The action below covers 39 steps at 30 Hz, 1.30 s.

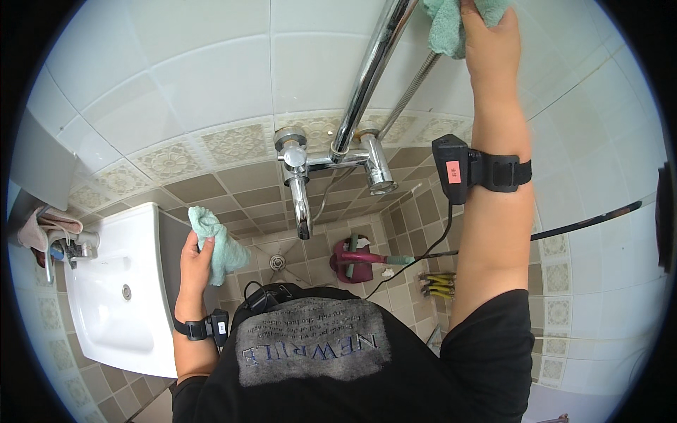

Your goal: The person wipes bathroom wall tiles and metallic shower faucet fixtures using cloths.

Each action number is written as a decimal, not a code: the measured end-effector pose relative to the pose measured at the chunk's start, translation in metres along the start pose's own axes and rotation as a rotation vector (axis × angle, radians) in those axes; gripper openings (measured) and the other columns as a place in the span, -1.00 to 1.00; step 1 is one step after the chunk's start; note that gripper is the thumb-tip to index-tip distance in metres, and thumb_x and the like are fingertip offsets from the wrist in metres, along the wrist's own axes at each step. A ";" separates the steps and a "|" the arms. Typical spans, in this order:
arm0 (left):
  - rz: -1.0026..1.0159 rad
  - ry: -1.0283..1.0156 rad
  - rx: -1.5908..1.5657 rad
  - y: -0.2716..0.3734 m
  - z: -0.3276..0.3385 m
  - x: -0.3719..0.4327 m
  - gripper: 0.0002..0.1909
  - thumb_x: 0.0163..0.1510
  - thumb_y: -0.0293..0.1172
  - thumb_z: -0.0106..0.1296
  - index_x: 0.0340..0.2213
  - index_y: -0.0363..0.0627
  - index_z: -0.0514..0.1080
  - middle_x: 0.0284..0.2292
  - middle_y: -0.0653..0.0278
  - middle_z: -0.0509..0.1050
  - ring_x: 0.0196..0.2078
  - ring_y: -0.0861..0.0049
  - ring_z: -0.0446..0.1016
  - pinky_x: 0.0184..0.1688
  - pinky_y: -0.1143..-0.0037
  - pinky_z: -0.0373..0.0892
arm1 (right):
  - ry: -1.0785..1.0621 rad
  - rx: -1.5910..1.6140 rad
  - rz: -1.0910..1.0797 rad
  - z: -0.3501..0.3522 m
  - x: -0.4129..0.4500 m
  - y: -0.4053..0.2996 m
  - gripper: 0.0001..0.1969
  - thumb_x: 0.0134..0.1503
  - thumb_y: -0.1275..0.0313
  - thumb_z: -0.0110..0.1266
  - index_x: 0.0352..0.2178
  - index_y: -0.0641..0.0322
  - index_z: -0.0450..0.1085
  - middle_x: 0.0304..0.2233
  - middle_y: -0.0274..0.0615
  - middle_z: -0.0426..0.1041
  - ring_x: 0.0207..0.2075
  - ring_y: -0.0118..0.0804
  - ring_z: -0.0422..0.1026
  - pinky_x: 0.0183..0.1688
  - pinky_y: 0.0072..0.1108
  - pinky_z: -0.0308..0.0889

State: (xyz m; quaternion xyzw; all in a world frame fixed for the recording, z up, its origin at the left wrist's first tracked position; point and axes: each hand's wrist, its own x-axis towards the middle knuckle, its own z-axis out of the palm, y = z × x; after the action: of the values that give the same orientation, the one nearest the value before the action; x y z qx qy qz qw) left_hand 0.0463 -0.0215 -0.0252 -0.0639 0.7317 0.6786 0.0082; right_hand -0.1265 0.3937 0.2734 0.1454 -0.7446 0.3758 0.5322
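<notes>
My right hand (489,39) is raised at the top right edge, closed on a green terry cloth (447,31). That cloth sits at the upper end of a ribbed metal shower hose (410,98), beside a chrome riser pipe (375,69); whether it wraps the hose is cut off by the frame. Lower left, my left hand (197,261) grips a second green cloth (222,248), bunched above the floor beside the washbasin. Between the hands, a chrome shower mixer tap (333,158) with a downward spout (301,211) is fixed to the tiled wall.
A white washbasin (116,296) stands at the left, with a pink cloth (37,232) by its faucet (79,248). Below are a floor drain (277,262), a maroon dustpan-like item (359,269) and yellow-and-dark bristles (439,284). A black cable (444,232) hangs from my right armband.
</notes>
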 end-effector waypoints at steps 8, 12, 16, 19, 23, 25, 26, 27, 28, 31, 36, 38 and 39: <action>0.009 0.004 0.035 -0.001 -0.001 0.001 -0.64 0.15 -0.39 -0.05 -0.03 -0.25 0.31 -0.18 0.26 0.45 -0.14 0.57 0.37 -0.05 0.54 0.27 | -0.123 -0.041 0.172 -0.001 -0.047 0.011 -0.61 0.11 0.25 0.09 -0.15 0.36 0.32 -0.20 -0.19 0.42 -0.20 -0.41 0.37 -0.12 -0.58 0.25; 0.012 0.009 0.050 0.003 0.003 0.002 -0.65 0.16 -0.39 -0.05 -0.04 -0.25 0.32 -0.18 0.27 0.45 -0.14 0.58 0.38 -0.05 0.54 0.27 | -0.124 0.047 0.212 0.002 -0.078 0.027 -0.69 0.06 0.33 0.12 -0.23 0.32 0.32 -0.33 -0.10 0.47 -0.26 -0.30 0.43 -0.18 -0.51 0.30; 0.009 0.005 0.052 0.001 0.002 0.003 -0.66 0.16 -0.39 -0.06 -0.04 -0.25 0.32 -0.18 0.27 0.45 -0.15 0.58 0.38 -0.06 0.54 0.27 | -0.171 0.068 0.260 0.005 -0.110 0.034 -0.70 0.02 0.39 0.14 -0.23 0.30 0.31 -0.31 -0.09 0.47 -0.26 -0.26 0.44 -0.19 -0.51 0.30; 0.004 -0.012 0.022 0.002 0.004 0.003 -0.66 0.16 -0.40 -0.06 -0.04 -0.25 0.32 -0.18 0.27 0.45 -0.15 0.59 0.38 -0.06 0.55 0.27 | -0.200 -0.008 0.288 0.004 -0.133 0.044 -0.69 0.03 0.42 0.13 -0.20 0.30 0.30 -0.28 -0.10 0.45 -0.24 -0.26 0.44 -0.18 -0.52 0.30; -0.008 -0.015 0.023 0.000 0.005 0.002 -0.66 0.15 -0.40 -0.05 -0.04 -0.25 0.31 -0.18 0.28 0.45 -0.15 0.59 0.38 -0.06 0.55 0.28 | -0.200 0.085 0.336 0.005 -0.155 0.046 -0.70 0.03 0.43 0.13 -0.19 0.28 0.29 -0.29 -0.11 0.46 -0.24 -0.26 0.45 -0.17 -0.50 0.30; -0.008 -0.022 0.007 -0.002 0.006 0.003 -0.65 0.15 -0.39 -0.05 -0.04 -0.25 0.31 -0.18 0.28 0.45 -0.15 0.59 0.38 -0.06 0.54 0.28 | -0.206 0.111 0.350 0.005 -0.163 0.050 -0.69 0.03 0.44 0.13 -0.19 0.28 0.29 -0.29 -0.12 0.46 -0.24 -0.26 0.45 -0.17 -0.50 0.30; -0.016 -0.025 0.007 -0.002 0.007 0.004 -0.65 0.15 -0.39 -0.05 -0.03 -0.24 0.31 -0.18 0.28 0.45 -0.15 0.59 0.38 -0.06 0.55 0.28 | -0.215 0.115 0.370 0.006 -0.168 0.054 -0.69 0.03 0.44 0.13 -0.19 0.28 0.29 -0.29 -0.12 0.47 -0.24 -0.27 0.45 -0.17 -0.50 0.31; -0.025 -0.026 0.007 -0.003 0.007 0.003 -0.64 0.15 -0.39 -0.05 -0.03 -0.24 0.31 -0.17 0.28 0.45 -0.15 0.59 0.38 -0.06 0.55 0.28 | -0.225 0.121 0.389 0.007 -0.172 0.058 -0.69 0.02 0.45 0.13 -0.19 0.28 0.29 -0.29 -0.12 0.47 -0.23 -0.27 0.45 -0.17 -0.51 0.31; -0.025 -0.027 0.010 -0.003 0.008 0.003 -0.64 0.15 -0.39 -0.05 -0.03 -0.24 0.31 -0.17 0.28 0.45 -0.15 0.59 0.38 -0.06 0.55 0.28 | -0.223 0.121 0.391 0.007 -0.175 0.059 -0.69 0.02 0.45 0.13 -0.19 0.28 0.29 -0.29 -0.12 0.47 -0.23 -0.27 0.45 -0.17 -0.51 0.31; -0.028 -0.038 0.043 -0.004 0.009 0.003 -0.63 0.15 -0.38 -0.05 -0.02 -0.22 0.30 -0.18 0.28 0.45 -0.15 0.59 0.38 -0.07 0.55 0.29 | -0.287 -0.001 0.437 0.006 -0.186 0.063 -0.67 0.00 0.42 0.15 -0.19 0.29 0.30 -0.29 -0.10 0.47 -0.24 -0.29 0.45 -0.17 -0.52 0.31; -0.073 -0.069 0.065 -0.007 0.021 0.001 -0.71 0.15 -0.38 -0.04 -0.10 -0.21 0.38 -0.24 0.30 0.48 -0.22 0.61 0.40 -0.13 0.55 0.31 | -0.299 0.284 0.678 -0.005 -0.207 0.087 -0.63 -0.05 0.38 0.20 -0.19 0.27 0.34 -0.29 -0.20 0.47 -0.25 -0.38 0.43 -0.17 -0.54 0.31; -0.094 -0.121 0.161 -0.025 0.020 0.005 -0.74 0.14 -0.39 -0.05 -0.13 -0.20 0.40 -0.27 0.31 0.49 -0.24 0.61 0.41 -0.15 0.56 0.31 | -0.280 0.316 0.753 -0.012 -0.206 0.092 -0.63 -0.05 0.38 0.20 -0.18 0.26 0.35 -0.29 -0.24 0.46 -0.25 -0.40 0.42 -0.17 -0.55 0.30; -0.111 -0.172 0.256 -0.031 0.022 0.007 -0.77 0.14 -0.40 -0.05 -0.17 -0.19 0.42 -0.31 0.32 0.50 -0.26 0.62 0.41 -0.16 0.56 0.31 | -0.260 0.348 0.824 -0.014 -0.203 0.091 -0.63 -0.05 0.38 0.20 -0.18 0.26 0.35 -0.29 -0.27 0.46 -0.26 -0.42 0.42 -0.17 -0.56 0.30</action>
State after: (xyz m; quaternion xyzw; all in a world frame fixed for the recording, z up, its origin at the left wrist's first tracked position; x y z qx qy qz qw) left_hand 0.0412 -0.0028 -0.0587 -0.0444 0.8040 0.5814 0.1166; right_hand -0.0941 0.4278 0.0556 -0.0295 -0.7265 0.6540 0.2086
